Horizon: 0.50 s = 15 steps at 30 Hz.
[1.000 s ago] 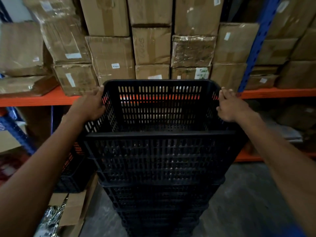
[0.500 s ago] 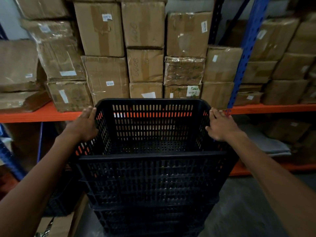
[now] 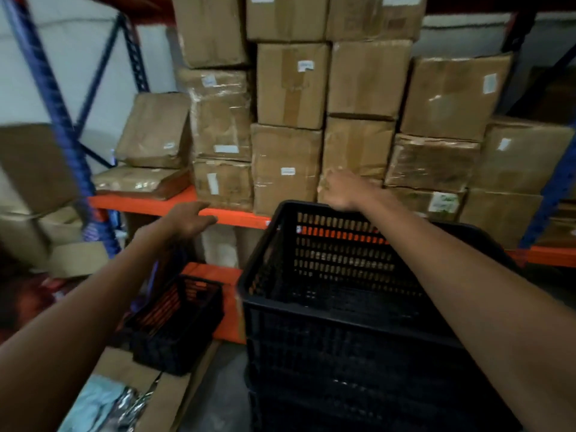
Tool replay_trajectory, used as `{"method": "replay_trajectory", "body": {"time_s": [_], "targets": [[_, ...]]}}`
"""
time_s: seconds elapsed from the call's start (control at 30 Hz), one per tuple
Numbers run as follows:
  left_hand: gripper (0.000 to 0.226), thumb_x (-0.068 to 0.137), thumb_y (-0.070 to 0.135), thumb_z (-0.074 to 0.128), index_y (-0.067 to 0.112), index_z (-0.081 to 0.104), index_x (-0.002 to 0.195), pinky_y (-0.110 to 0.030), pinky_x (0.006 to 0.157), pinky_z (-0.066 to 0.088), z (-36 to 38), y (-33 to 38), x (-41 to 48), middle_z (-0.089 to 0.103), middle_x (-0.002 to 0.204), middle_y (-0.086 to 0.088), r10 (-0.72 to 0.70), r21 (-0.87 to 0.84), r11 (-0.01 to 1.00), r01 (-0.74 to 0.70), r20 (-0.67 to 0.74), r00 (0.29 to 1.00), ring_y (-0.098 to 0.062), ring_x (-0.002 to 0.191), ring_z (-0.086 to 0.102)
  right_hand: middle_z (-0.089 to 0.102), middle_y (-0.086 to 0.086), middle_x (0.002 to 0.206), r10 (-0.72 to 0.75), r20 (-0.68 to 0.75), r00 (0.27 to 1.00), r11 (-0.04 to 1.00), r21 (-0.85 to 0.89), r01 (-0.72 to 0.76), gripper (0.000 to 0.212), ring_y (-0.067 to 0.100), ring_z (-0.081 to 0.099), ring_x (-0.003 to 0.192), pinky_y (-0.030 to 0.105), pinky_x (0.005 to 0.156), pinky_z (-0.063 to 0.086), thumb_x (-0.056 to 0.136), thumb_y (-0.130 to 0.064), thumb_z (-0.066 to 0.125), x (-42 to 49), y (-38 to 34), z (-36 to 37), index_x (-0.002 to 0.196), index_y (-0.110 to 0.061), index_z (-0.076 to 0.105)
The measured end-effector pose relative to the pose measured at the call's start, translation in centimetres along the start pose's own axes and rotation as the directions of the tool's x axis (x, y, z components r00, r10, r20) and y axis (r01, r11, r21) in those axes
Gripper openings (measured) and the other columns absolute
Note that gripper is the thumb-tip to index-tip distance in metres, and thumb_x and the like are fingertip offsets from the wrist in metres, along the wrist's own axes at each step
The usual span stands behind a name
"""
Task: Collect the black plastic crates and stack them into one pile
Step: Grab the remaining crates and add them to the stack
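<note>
Item: stack of black crates (image 3: 352, 353), directly before you; top crate (image 3: 343, 260) nested in it, empty. Landmark for all entries.

Your right hand (image 3: 341, 190): rests on the top crate's far rim, fingers curled over the edge, likely steadying the pile.

Your left hand (image 3: 188, 218): left of the stack, clear of it, fingers loosely spread, holding nothing, probably reaching for the next pick.

Loose crate (image 3: 177, 322): low and left of the stack, tilted against the orange shelf (image 3: 143, 202). Not yet collected.

Cardboard boxes (image 3: 286, 85): behind the stack.
</note>
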<state>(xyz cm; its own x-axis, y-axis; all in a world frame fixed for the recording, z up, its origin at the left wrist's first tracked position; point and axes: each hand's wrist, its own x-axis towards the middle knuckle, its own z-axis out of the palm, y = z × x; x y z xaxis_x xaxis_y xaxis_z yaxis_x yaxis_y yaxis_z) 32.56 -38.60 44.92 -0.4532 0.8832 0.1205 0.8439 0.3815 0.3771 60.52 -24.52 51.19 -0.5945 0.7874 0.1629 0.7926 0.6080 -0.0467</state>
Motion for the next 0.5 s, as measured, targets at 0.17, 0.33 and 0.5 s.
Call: {"method": "replay_trajectory", "body": {"time_s": [0.17,0.33,0.5], "targets": [[0.041,0.092,0.022,0.058,0.002,0.058,0.128,-0.033,0.096,0.040,-3.9,-10.9,-0.1,0.059,0.133,-0.020,-0.143,0.025,0.989,0.144,-0.039,0.989,-0.032,0.123,0.054,0.052,0.023,0.141,-0.215,0.015,0.977,0.976,0.048,0.214,0.046,0.038,0.051,0.128,0.039,0.103,0.044,0.098,-0.030,0.040,8.9,-16.0,0.7,0.129,0.000,0.056],[0.052,0.083,0.037,0.061,0.001,0.062,0.121,-0.040,0.083,0.049,-4.2,-23.0,0.7,0.065,0.116,-0.028,-0.314,-0.138,0.940,0.312,0.010,0.949,-0.040,0.104,0.063,0.046,0.014,0.149,-0.291,0.159,0.943,0.957,0.039,0.288,0.057,0.033,0.050,0.132,0.042,0.108,0.043,0.089,-0.039,0.041,14.9,-31.8,5.0,0.136,-0.009,0.053],[0.038,0.091,0.032,0.048,0.006,0.065,0.113,-0.037,0.080,0.051,-0.3,-36.6,2.0,0.068,0.116,-0.021,-0.425,-0.216,0.868,0.447,0.143,0.894,-0.035,0.103,0.065,0.047,0.017,0.146,-0.290,0.338,0.895,0.957,0.129,0.261,0.048,0.035,0.050,0.129,0.041,0.104,0.045,0.093,-0.025,0.042,20.3,-44.0,15.6,0.137,-0.005,0.049]]}}
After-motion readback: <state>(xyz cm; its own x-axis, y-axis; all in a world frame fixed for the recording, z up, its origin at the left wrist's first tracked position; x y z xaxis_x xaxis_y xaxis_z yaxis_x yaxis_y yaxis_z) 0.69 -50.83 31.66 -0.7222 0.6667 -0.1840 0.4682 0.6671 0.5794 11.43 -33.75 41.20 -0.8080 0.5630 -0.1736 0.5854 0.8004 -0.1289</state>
